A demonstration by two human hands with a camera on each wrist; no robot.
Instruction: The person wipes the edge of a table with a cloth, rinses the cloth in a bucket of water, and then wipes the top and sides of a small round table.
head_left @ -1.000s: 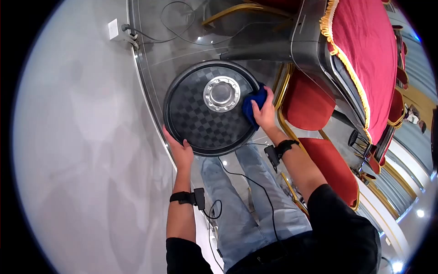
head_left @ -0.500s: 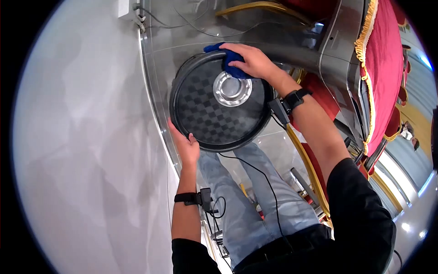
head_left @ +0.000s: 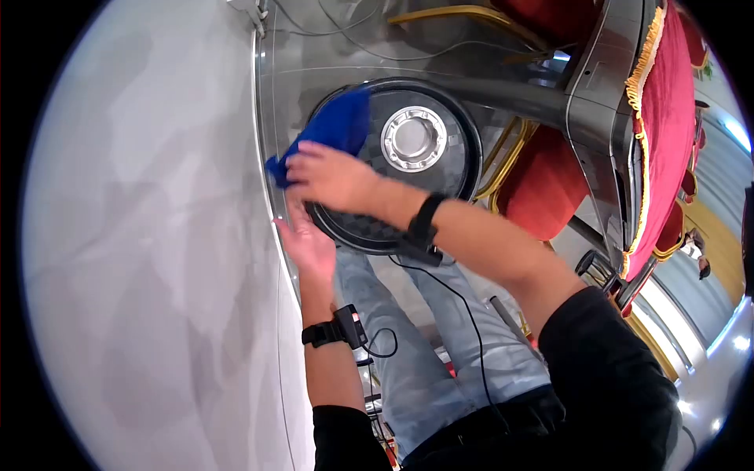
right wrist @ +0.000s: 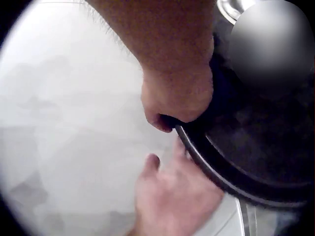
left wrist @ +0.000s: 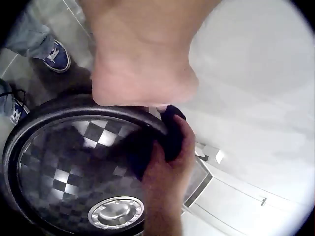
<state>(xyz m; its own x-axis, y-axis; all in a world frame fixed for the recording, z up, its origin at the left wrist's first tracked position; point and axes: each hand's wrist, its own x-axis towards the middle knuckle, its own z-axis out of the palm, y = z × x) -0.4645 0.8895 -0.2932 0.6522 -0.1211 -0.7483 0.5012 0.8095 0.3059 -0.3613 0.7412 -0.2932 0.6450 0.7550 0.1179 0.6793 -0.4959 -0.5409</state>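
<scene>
A round black tray with a checkered face (head_left: pixel 377 224) is held above the floor, a silver fluted dish (head_left: pixel 414 139) on it. My right hand (head_left: pixel 334 179) grips a blue cloth (head_left: pixel 339 124) over the tray's left rim; the right wrist view shows this hand (right wrist: pixel 179 98) curled at the rim (right wrist: pixel 211 172). Just below it, my left hand (head_left: pixel 309 247) supports the rim. In the right wrist view the left hand (right wrist: pixel 177 196) has its thumb apart from the rim and its fingers reaching under the edge, their tips hidden.
A pale wall (head_left: pixel 157 235) runs close along the left. Gold-framed red chairs (head_left: pixel 542 184) and a dark table part (head_left: pixel 601 102) with a red, gold-fringed cloth (head_left: pixel 667 141) stand at the right. A cable (head_left: pixel 385 56) lies on the floor beyond the tray.
My right hand and the cloth have gone from the right rim across the far rim to the left rim. The left hand's thumb has come off the rim.
</scene>
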